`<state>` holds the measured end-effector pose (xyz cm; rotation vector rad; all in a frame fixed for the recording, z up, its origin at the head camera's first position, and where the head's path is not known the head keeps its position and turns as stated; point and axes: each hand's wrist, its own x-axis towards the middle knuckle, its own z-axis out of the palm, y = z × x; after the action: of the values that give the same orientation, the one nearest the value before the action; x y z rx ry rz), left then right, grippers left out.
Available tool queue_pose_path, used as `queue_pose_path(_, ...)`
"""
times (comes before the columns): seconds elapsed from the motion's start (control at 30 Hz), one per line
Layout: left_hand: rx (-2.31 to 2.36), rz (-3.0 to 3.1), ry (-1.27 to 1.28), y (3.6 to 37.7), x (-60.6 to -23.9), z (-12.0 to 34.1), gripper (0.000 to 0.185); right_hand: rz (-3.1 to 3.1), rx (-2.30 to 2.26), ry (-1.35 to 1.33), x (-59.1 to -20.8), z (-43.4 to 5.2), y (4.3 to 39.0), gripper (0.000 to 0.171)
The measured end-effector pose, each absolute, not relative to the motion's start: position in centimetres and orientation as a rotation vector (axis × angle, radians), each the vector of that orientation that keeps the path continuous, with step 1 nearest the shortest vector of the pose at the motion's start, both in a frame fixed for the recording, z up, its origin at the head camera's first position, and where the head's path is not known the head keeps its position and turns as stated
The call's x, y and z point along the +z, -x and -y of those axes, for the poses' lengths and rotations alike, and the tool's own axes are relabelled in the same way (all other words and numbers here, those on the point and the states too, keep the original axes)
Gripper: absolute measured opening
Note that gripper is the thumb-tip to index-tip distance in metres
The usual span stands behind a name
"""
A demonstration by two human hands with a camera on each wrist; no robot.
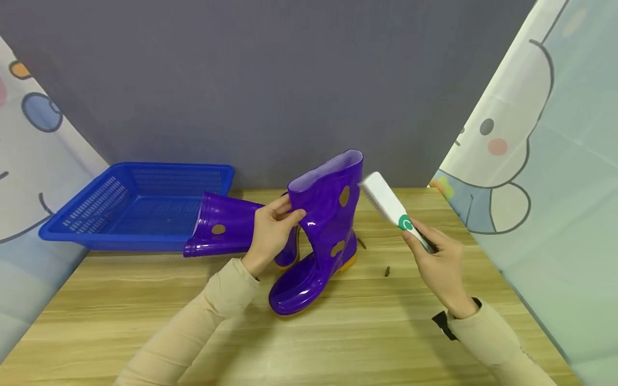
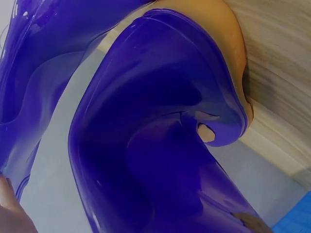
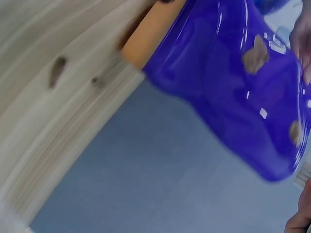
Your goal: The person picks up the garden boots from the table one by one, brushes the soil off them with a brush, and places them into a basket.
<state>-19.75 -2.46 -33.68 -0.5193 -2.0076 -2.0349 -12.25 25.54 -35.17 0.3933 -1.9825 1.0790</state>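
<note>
1. the table is light wood and fills the near part of the head view, with a grey wall behind it and cartoon-printed curtains at the left and right.
2. the basket is blue plastic with slotted walls and sits at the far left of the table.
3. the standing boot is glossy purple with a yellow sole and brownish spots. it stands upright near the middle of the table, its toe pointing near and left.
4. the lying boot is the same purple. it lies on its side just left of the standing one, with its open top towards the basket and overlapping the basket's near rim.
5. the left hand grips the left side of the standing boot's top rim, fingers curled over the edge and thumb on the outside.
6. the right hand is raised right of the boot, fingers closed around the handle of a brush.
7. the brush is white with a green mark. its far end is right by the boot's upper right edge; contact cannot be told.
8. two small dark bits lie on the table right of the boot.
</note>
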Motion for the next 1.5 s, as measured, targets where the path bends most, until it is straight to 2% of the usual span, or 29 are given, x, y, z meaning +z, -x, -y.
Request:
queue_pose_path(0.23, -2.009, 2.025, 0.624, 19.5, -33.6, 2.2, 0.037, 1.983, 1.095, -0.474, -35.1, -22.6, 14.0, 0.031)
queue_pose_path(0.47, -1.949, 2.039, 0.671, 19.0, -33.7, 2.2, 0.035, 1.987, 1.07, -0.494, -36.0, -21.9, 15.5, 0.027)
queue_pose_path(1.23, -1.875, 2.063, 0.652, 19.3, -34.1, 3.0, 0.034, 2.103, 0.792, -0.468, -35.5, -22.3, 15.7, 0.027)
queue_pose_path(1.5, -1.909, 2.034, 0.611, 19.7, -34.3, 3.2, 0.034, 2.124, 0.864, -0.441, -35.8, -22.8, 15.3, 0.025)
